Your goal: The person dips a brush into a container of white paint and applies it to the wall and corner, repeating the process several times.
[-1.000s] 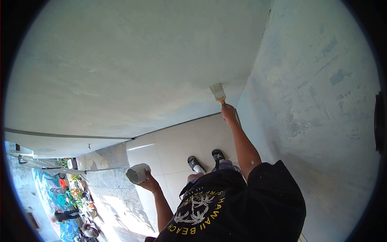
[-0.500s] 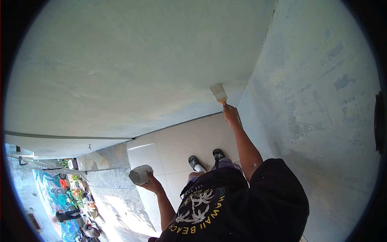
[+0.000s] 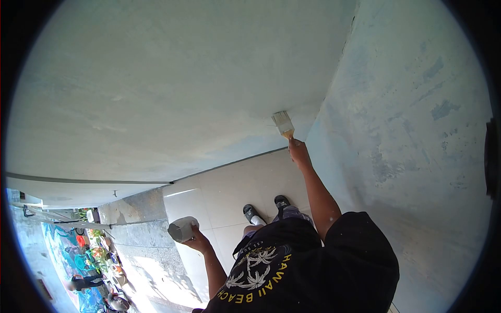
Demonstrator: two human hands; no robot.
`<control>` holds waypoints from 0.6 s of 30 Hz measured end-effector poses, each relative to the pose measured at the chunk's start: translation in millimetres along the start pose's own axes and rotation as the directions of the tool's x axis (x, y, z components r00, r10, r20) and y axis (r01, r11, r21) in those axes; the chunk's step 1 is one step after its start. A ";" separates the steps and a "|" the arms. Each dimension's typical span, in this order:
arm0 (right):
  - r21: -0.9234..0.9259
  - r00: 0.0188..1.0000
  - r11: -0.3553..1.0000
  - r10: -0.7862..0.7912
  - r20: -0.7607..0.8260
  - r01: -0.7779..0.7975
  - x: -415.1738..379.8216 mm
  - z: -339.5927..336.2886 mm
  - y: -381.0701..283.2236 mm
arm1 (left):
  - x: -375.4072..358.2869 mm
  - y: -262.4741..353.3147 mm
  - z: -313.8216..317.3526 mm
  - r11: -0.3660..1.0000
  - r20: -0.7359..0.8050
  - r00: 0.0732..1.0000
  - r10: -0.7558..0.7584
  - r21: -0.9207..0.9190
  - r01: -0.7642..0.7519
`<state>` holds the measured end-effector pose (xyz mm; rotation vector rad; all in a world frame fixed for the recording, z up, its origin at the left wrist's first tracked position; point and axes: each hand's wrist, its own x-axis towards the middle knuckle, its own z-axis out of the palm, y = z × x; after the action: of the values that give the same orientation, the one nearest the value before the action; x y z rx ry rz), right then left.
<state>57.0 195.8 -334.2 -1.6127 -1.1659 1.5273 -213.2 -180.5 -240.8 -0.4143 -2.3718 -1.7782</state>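
Note:
My right hand (image 3: 298, 151) is closed round the handle of a wide paintbrush (image 3: 284, 124). Its bristles point up and lie against the pale wall (image 3: 182, 88), low down and near the corner. Off to the left, my left hand (image 3: 198, 240) grips a grey-white cup-like container (image 3: 182, 229), which is tilted with its open end facing left. What is inside the container cannot be made out. Around the brush the wall has a cloudy whitish coat, with a bluer patch lower down.
A second wall (image 3: 402, 120) with worn bluish patches meets the first at the right. Below are a tiled floor (image 3: 209, 201) and my sandalled feet (image 3: 253, 214). At lower left, beyond an opening, are potted plants (image 3: 98, 254) and a person (image 3: 86, 282).
The brush has shifted very slightly downward along with my right hand. My left hand and the container stay almost where they were, with the whole view moved a little.

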 end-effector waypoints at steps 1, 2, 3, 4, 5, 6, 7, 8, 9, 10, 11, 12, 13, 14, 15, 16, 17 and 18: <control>-0.009 1.000 1.000 0.016 0.020 -0.016 3.0 0.8 -1.5 | -0.3 -0.8 -0.1 1.000 0.003 1.000 -0.007 -0.005 0.007; -0.008 1.000 1.000 0.017 0.018 -0.017 10.4 3.5 10.3 | -0.2 -0.1 -0.3 1.000 0.008 1.000 -0.015 -0.009 0.015; -0.060 0.998 0.997 -0.058 -0.011 0.057 18.0 6.4 21.3 | -0.6 0.3 1.2 1.000 0.010 1.000 -0.017 -0.010 0.017; -0.115 0.990 0.985 -0.137 -0.033 0.132 21.3 6.9 23.3 | -0.7 1.0 3.5 1.000 0.012 1.000 -0.019 -0.023 0.019; -0.115 0.990 0.985 -0.135 -0.029 0.131 20.1 6.2 28.9 | -0.4 2.1 2.2 0.999 0.014 1.000 -0.019 -0.031 0.020; -0.070 0.996 0.994 -0.087 -0.024 0.085 15.2 6.7 36.5 | 0.3 -1.1 -0.9 1.000 0.012 1.000 -0.018 -0.026 0.018; -0.026 0.999 0.999 -0.040 -0.019 0.040 13.0 8.2 42.6 | 1.3 -5.6 -1.5 1.000 0.007 1.000 0.009 0.012 -0.009; -0.024 0.999 0.999 -0.044 -0.018 0.044 16.0 13.1 44.5 | 3.2 -9.7 -0.2 0.998 0.002 0.999 0.037 0.044 -0.037; -0.108 0.988 0.983 -0.152 -0.025 0.148 20.2 20.6 45.8 | 5.8 -13.5 0.2 0.998 -0.001 0.999 0.039 0.041 -0.039; -0.195 0.967 0.949 -0.255 -0.022 0.246 23.2 26.8 48.3 | 7.4 -14.7 -0.6 1.000 0.004 1.000 0.016 0.025 -0.017; -0.198 0.968 0.950 -0.252 -0.018 0.243 20.2 27.4 39.6 | 5.6 -14.9 -3.8 1.000 0.011 1.000 -0.009 0.014 0.009; -0.175 0.988 0.973 -0.153 -0.008 0.149 19.7 26.6 29.8 | 4.6 -15.0 -6.8 1.000 0.014 1.000 -0.012 0.021 0.012; -0.152 0.999 0.987 -0.054 0.001 0.054 20.6 25.2 27.0 | 5.1 -14.0 -6.8 1.000 0.008 1.000 -0.009 -0.001 0.009; -0.153 0.998 0.987 -0.055 -0.001 0.055 19.8 22.4 29.3 | 5.0 -12.7 -4.2 1.000 -0.002 1.000 -0.006 -0.028 0.006; -0.207 0.998 0.976 -0.064 0.015 0.066 13.3 19.5 32.4 | 4.0 -12.4 -5.7 1.000 -0.002 1.000 -0.007 -0.027 0.006; -0.257 0.997 0.963 -0.076 0.032 0.082 9.7 20.2 35.5 | 3.7 -14.1 -7.6 1.000 -0.023 1.000 -0.022 -0.004 0.022; -0.254 0.996 0.963 -0.081 0.035 0.087 7.5 24.2 37.3 | 4.6 -15.4 -9.6 0.999 -0.045 0.998 -0.034 0.018 0.035; -0.234 0.996 0.969 -0.069 0.048 0.079 6.8 28.2 38.3 | 6.4 -16.7 -10.8 0.999 -0.048 0.998 -0.031 0.013 0.031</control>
<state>35.8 182.3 -375.1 -1.6757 -1.4590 1.4214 -224.9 -194.3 -251.1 -0.3312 -2.3696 -1.7628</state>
